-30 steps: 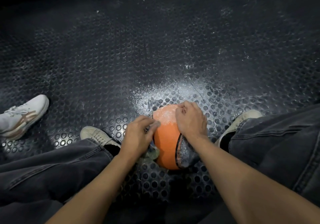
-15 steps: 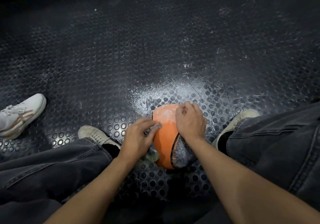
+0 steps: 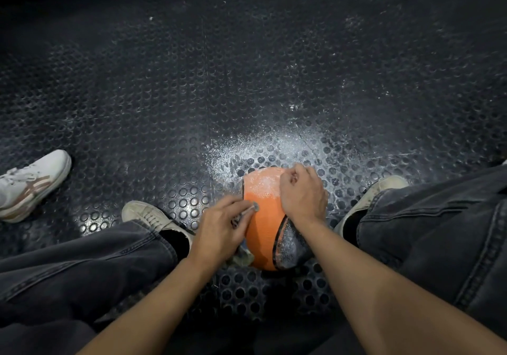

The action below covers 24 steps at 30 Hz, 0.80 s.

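Note:
An orange ball (image 3: 262,217) with a dark panel (image 3: 289,247) on its near right side sits on the studded floor between my feet. White powder dusts its top. My left hand (image 3: 222,231) grips a small grey tool or rag piece (image 3: 248,212) against the ball's left side; a bit of cloth (image 3: 241,256) shows under the hand. My right hand (image 3: 303,194) rests curled on the ball's top right, holding it steady.
Black rubber floor (image 3: 192,94) with round studs, white powder (image 3: 263,143) scattered just beyond the ball. My two shoes (image 3: 148,214) (image 3: 375,192) flank the ball. Another person's white shoe (image 3: 30,184) is at the left edge.
The ball has turned slightly, its dark panel shifting a little left. My left hand slid slightly along the ball's left side. The right hand stays on top.

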Tool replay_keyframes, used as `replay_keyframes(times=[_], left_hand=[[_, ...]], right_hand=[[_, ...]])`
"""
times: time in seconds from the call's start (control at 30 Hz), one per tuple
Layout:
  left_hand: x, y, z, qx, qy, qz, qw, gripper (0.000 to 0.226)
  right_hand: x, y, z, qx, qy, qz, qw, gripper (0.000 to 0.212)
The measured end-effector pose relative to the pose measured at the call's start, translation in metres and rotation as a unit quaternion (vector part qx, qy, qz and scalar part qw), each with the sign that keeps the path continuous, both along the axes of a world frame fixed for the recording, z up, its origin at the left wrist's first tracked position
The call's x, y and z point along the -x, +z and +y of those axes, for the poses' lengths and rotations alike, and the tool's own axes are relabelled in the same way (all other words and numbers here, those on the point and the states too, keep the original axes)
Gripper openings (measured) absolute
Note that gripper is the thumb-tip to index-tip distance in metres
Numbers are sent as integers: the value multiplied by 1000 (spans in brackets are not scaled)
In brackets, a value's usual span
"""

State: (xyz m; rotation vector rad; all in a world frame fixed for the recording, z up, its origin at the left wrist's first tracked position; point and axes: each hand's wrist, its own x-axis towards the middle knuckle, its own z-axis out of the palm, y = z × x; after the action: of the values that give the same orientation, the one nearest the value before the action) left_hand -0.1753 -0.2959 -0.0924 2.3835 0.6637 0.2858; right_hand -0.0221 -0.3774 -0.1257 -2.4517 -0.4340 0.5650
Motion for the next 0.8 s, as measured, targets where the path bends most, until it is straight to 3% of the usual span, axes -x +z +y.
replay_keyframes(times=[0.17, 0.3, 0.47, 0.63, 0.8], left_hand=[[-36, -7, 22, 18, 136, 29, 990, 18], [-7, 7, 4, 19, 11, 4, 1000, 16], [-23, -6, 22, 8, 116, 32, 993, 20], [1, 3, 9, 4, -6, 16, 1000, 18], [-31, -2, 21, 21, 143, 49, 988, 20]], right_hand=[[4, 0, 2, 1, 1, 3, 1000, 15], [1, -2, -1, -1, -19, 14, 1000, 15], [4, -3, 4, -5, -7, 1, 1000, 16], [-1, -4, 1, -7, -13, -1, 1000, 16], [6, -2, 4, -3, -22, -4, 1000, 16]])
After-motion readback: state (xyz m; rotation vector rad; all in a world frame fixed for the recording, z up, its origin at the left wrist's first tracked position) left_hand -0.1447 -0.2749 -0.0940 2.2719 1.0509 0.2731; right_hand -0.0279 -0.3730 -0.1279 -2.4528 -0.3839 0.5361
